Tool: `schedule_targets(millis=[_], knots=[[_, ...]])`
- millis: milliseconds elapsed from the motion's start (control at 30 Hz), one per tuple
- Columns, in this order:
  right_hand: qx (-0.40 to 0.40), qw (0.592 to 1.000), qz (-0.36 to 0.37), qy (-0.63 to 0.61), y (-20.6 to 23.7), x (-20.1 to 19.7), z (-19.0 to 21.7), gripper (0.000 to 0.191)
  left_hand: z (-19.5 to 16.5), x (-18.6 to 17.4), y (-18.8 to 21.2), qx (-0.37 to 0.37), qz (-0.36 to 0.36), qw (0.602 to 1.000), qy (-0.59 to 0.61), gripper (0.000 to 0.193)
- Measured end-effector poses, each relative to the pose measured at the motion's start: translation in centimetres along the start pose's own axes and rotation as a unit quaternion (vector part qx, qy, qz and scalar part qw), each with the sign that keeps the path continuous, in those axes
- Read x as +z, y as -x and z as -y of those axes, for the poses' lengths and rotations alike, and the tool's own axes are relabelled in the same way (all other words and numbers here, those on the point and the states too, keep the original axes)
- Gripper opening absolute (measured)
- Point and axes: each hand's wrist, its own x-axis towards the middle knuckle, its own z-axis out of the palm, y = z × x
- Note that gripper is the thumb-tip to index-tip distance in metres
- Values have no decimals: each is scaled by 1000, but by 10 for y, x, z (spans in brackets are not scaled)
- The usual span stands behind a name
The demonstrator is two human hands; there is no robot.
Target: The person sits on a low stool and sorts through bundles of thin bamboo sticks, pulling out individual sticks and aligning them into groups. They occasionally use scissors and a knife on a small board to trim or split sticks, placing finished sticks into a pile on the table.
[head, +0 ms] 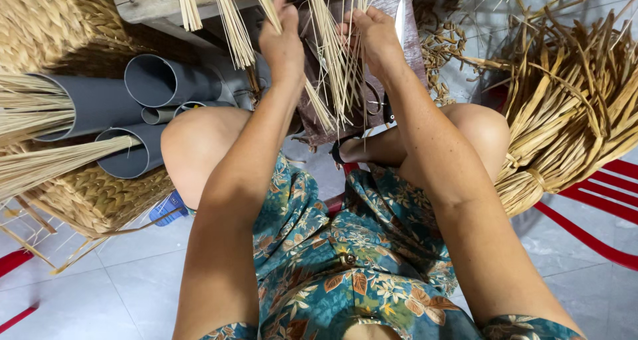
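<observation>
The left hand [282,44] is closed around one thin bundle of pale straw strips [332,67], the right hand [375,37] pinching the rest just beside it. Their long axis runs top to bottom between both hands, above the dark wooden worktop [405,11], equally near each.

No packages, labels, signs or screens anywhere in view — none at all.
</observation>
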Motion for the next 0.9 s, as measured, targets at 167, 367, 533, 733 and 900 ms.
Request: schedule_targets(millis=[167, 367, 533, 733, 900], knots=[[-32, 999, 26, -27, 3, 2, -2, 17, -20, 7, -8, 68, -7, 970, -235, 27], [-56, 997, 41, -38, 7, 6, -7, 16, -23, 44, -12, 187, 72, 942, -269, 20], [-52, 997, 48, -34, 10, 3, -9, 16, -19, 55, -12, 49, 59, 957, -279, 22], [-60, 995, 61, -57, 9, 5, -8, 16, -18, 53, -12, 29, 62, 967, -246, 17], [-4, 999, 26, -23, 10, 7, -6, 17, -26, 45, -31, 172, 32, 969, -176, 16]])
